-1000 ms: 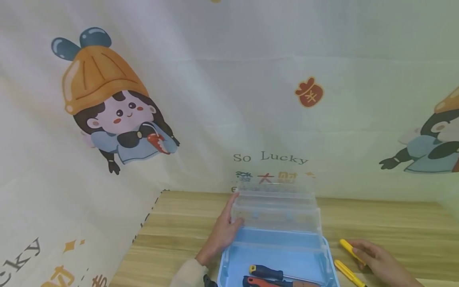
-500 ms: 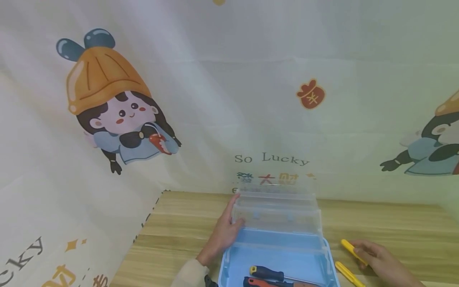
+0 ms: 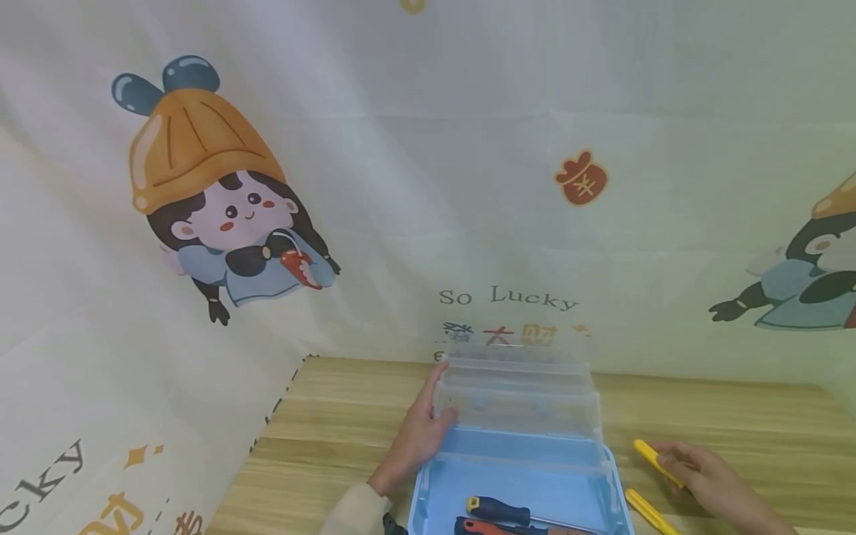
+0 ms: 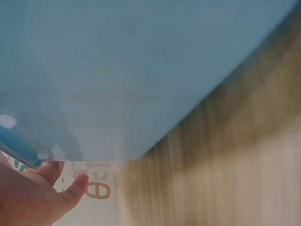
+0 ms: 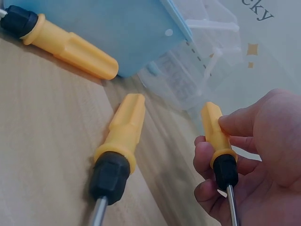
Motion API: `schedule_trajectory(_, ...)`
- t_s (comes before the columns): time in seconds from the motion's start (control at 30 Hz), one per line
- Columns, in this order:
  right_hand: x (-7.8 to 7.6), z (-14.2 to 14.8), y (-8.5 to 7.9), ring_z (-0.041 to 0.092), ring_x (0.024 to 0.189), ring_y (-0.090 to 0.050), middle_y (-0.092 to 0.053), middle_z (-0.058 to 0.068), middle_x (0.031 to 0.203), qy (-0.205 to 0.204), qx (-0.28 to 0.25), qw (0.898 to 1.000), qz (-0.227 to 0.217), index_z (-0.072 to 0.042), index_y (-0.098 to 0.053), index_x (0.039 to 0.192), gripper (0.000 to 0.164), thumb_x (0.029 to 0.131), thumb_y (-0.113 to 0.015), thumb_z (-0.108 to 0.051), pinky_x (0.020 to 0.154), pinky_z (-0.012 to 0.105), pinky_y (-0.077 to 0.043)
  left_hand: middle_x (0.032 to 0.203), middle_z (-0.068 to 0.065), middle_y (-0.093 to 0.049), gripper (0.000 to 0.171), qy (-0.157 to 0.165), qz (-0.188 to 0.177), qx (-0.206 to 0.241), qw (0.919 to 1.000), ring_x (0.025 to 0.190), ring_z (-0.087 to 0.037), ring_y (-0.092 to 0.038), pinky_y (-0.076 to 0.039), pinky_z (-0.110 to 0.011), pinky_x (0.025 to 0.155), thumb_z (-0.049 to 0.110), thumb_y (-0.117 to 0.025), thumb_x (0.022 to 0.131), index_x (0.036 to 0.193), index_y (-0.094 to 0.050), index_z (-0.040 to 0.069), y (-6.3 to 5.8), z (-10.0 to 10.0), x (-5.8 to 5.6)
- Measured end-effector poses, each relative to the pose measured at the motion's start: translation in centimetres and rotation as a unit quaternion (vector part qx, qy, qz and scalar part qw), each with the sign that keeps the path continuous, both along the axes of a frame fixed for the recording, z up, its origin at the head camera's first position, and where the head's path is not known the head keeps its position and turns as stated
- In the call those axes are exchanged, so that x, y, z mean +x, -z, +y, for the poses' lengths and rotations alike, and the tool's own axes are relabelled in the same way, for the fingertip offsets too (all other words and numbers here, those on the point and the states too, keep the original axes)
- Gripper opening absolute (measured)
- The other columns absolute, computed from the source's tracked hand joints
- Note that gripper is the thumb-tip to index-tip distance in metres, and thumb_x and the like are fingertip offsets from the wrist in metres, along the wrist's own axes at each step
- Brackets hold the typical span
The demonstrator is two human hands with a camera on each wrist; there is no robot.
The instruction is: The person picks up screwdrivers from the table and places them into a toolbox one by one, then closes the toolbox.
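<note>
A light-blue toolbox [image 3: 508,483] stands with its clear lid [image 3: 565,416] raised behind it. My left hand [image 3: 420,431] grips the lid's left edge, thumb on the near face. In the left wrist view that hand [image 4: 40,195] shows below the toolbox's blue side. Right of the box, my right hand [image 3: 712,475] holds a yellow-handled screwdriver [image 5: 215,129] with a black collar and metal shaft, handle pointing up and away. A second yellow-handled screwdriver [image 5: 126,125] lies on the table beside the box. Inside are a black-and-yellow screwdriver [image 3: 498,510] and a red-and-black handle [image 3: 481,526], cut off below.
Another yellow-handled screwdriver [image 5: 75,49] lies close along the box in the right wrist view. The wooden table [image 3: 321,438] ends at a printed cloth backdrop [image 3: 374,312], with the raised lid close in front of it.
The head view shifts slightly. The handle end of the held screwdriver rises a little in my right hand; my left hand stays on the lid, and the tools in the box keep their places.
</note>
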State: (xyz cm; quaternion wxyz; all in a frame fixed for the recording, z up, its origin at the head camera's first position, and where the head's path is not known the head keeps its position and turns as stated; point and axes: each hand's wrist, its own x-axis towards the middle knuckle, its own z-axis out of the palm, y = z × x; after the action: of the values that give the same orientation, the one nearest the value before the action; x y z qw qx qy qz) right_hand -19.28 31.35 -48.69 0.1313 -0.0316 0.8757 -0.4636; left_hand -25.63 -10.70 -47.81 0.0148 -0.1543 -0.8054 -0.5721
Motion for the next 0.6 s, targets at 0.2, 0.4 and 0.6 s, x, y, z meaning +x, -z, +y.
schedule_trajectory(0.2, -0.2, -0.2, -0.4, 0.016, 0.074, -0.053, -0.058, 0.010, 0.084, -0.009, -0.007, 1.000, 0.002, 0.009, -0.042, 0.143, 0.055, 0.105, -0.045, -0.032, 0.062, 0.029, -0.042, 0.159, -0.009, -0.034, 0.069, 0.006, -0.001, 0.001, 1.0000, 0.142, -0.036, -0.038, -0.031, -0.061, 0.113, 0.004, -0.051, 0.099, 0.157, -0.023, 0.029, -2.2, 0.2, 1.2)
schedule_trajectory(0.4, -0.5, -0.8, -0.9, 0.020, 0.090, -0.060, -0.063, 0.021, 0.113, 0.014, 0.019, 0.999, 0.022, 0.004, -0.049, 0.140, 0.052, 0.104, -0.048, -0.033, 0.067, 0.029, -0.052, 0.159, -0.011, -0.034, 0.068, 0.008, 0.002, -0.002, 1.0000, 0.142, -0.037, -0.037, -0.030, -0.062, 0.113, 0.004, -0.051, 0.099, 0.156, -0.024, 0.028, -2.8, 0.2, 1.7)
schedule_trajectory(0.6, -0.6, -1.1, -1.4, 0.027, 0.103, -0.062, -0.059, 0.025, 0.126, 0.010, 0.013, 0.999, 0.047, 0.003, -0.051, 0.138, 0.048, 0.104, -0.049, -0.031, 0.072, 0.030, -0.057, 0.159, -0.012, -0.033, 0.067, 0.009, 0.000, -0.001, 1.0000, 0.142, -0.038, -0.036, -0.030, -0.063, 0.113, 0.005, -0.051, 0.099, 0.156, -0.024, 0.028, -2.8, 0.1, 1.6)
